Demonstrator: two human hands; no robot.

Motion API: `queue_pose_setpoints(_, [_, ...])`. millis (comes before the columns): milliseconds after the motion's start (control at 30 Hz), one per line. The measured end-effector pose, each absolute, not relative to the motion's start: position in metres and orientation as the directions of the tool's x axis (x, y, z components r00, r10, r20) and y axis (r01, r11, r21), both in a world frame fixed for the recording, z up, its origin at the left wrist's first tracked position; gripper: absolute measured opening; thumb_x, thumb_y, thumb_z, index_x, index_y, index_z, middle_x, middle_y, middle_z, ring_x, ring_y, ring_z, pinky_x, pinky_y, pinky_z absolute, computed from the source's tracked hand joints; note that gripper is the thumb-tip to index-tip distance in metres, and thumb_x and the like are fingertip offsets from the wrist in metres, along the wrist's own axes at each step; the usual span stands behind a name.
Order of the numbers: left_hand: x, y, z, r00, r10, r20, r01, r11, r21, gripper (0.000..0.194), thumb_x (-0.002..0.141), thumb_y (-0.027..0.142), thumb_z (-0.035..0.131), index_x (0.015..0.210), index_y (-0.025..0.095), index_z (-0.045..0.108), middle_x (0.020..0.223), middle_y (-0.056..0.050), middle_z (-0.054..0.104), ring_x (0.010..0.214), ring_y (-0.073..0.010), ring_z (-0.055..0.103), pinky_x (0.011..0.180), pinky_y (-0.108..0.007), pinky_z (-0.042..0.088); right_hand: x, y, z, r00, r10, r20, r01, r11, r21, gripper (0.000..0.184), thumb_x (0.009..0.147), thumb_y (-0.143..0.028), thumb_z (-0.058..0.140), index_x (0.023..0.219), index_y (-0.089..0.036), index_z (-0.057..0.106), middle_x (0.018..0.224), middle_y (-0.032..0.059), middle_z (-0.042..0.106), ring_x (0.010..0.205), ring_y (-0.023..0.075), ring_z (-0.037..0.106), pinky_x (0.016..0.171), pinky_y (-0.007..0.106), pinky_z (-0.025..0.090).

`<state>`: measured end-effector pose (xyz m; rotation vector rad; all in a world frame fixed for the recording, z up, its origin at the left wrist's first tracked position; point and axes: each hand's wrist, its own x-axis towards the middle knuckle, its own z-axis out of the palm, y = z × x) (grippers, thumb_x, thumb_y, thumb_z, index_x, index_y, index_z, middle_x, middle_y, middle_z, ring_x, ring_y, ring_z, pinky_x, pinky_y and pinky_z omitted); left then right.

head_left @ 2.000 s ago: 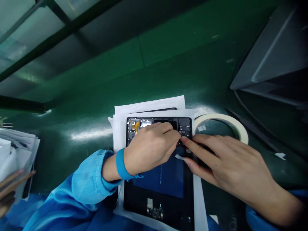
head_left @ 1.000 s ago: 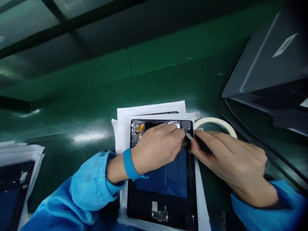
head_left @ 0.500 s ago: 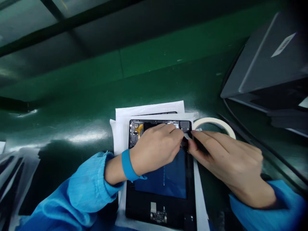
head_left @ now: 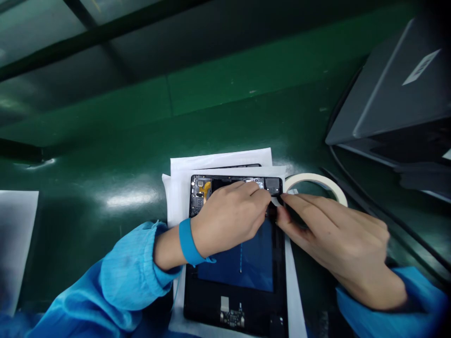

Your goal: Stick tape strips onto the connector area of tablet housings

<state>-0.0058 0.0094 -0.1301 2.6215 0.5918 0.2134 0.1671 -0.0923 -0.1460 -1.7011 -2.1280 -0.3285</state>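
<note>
An opened black tablet (head_left: 243,277) with a blue battery panel lies on white paper sheets (head_left: 218,162) on the green bench. My left hand (head_left: 229,216), with a blue wristband, rests over the tablet's upper half, its fingers pinched together near the top right corner. My right hand (head_left: 334,234) meets it there, thumb and forefinger pinched on a small white piece of tape (head_left: 276,201) at the tablet's upper right edge. A roll of beige masking tape (head_left: 317,180) lies just behind my right hand.
A dark grey machine housing (head_left: 398,94) stands at the right, with black cables (head_left: 369,197) running along the bench below it. A white sheet (head_left: 16,244) lies at the left edge. Green bench surface (head_left: 105,188) stretches behind and to the left.
Both hands have stayed pinched at the tablet's upper right corner, with the tape piece raised from the blue panel to that corner. The stack of parts at the left is gone; a white sheet lies there.
</note>
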Motion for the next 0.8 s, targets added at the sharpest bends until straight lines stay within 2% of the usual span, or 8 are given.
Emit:
queue_pose_setpoints(100, [-0.0059, 0.0091, -0.1309, 0.894, 0.445, 0.056, 0.373, -0.807, 0.458, 0.014, 0.094, 0.015, 0.050, 0.083, 0.015, 0.059, 0.081, -0.003, 0.059, 0.075, -0.0171, 0.059, 0.072, -0.031, 0.051, 0.1678, -0.0929, -0.1474, -0.177, 0.884, 0.432, 0.972, 0.227, -0.065, 0.025, 0.084, -0.020, 0.069, 0.108, -0.018, 0.063, 0.085, 0.0027, 0.074, 0.062, 0.0137, 0.064, 0.056, 0.028, 0.044])
queue_pose_setpoints(367, [-0.0059, 0.0094, -0.1322, 0.894, 0.442, 0.073, 0.366, -0.816, 0.448, 0.015, 0.094, 0.015, 0.048, 0.083, 0.015, 0.058, 0.080, -0.003, 0.058, 0.076, -0.0174, 0.059, 0.072, -0.031, 0.052, 0.1665, -0.0886, -0.1445, -0.200, 0.870, 0.451, 0.971, 0.239, -0.030, 0.019, 0.083, -0.020, 0.071, 0.099, -0.014, 0.063, 0.080, 0.0017, 0.073, 0.060, 0.0113, 0.062, 0.054, 0.027, 0.041])
queue_pose_setpoints(567, [-0.0056, 0.0088, -0.1309, 0.897, 0.443, 0.012, 0.390, -0.803, 0.449, 0.015, 0.095, 0.016, 0.046, 0.084, 0.016, 0.057, 0.081, -0.003, 0.059, 0.078, -0.0176, 0.060, 0.074, -0.031, 0.053, 0.1642, -0.0857, -0.1446, -0.184, 0.857, 0.481, 0.975, 0.221, -0.020, 0.016, 0.083, -0.022, 0.072, 0.095, -0.015, 0.064, 0.076, -0.0002, 0.071, 0.058, 0.0097, 0.060, 0.053, 0.026, 0.038])
queue_pose_setpoints(700, [-0.0056, 0.0090, -0.1295, 0.898, 0.440, 0.013, 0.388, -0.805, 0.448, 0.017, 0.096, 0.016, 0.045, 0.085, 0.016, 0.058, 0.080, -0.003, 0.059, 0.079, -0.0179, 0.061, 0.075, -0.031, 0.052, 0.1635, -0.0845, -0.1462, -0.177, 0.868, 0.464, 0.972, 0.228, -0.055, 0.015, 0.084, -0.022, 0.071, 0.095, -0.014, 0.066, 0.076, 0.0002, 0.070, 0.062, 0.0110, 0.060, 0.056, 0.027, 0.038])
queue_pose_setpoints(800, [-0.0059, 0.0092, -0.1290, 0.898, 0.440, 0.017, 0.389, -0.809, 0.441, 0.017, 0.096, 0.016, 0.045, 0.086, 0.016, 0.058, 0.080, -0.004, 0.059, 0.080, -0.0185, 0.061, 0.074, -0.032, 0.052, 0.1637, -0.0838, -0.1475, -0.163, 0.889, 0.429, 0.967, 0.231, -0.111, 0.013, 0.085, -0.021, 0.068, 0.096, -0.014, 0.066, 0.084, 0.0019, 0.071, 0.069, 0.0130, 0.062, 0.061, 0.027, 0.041])
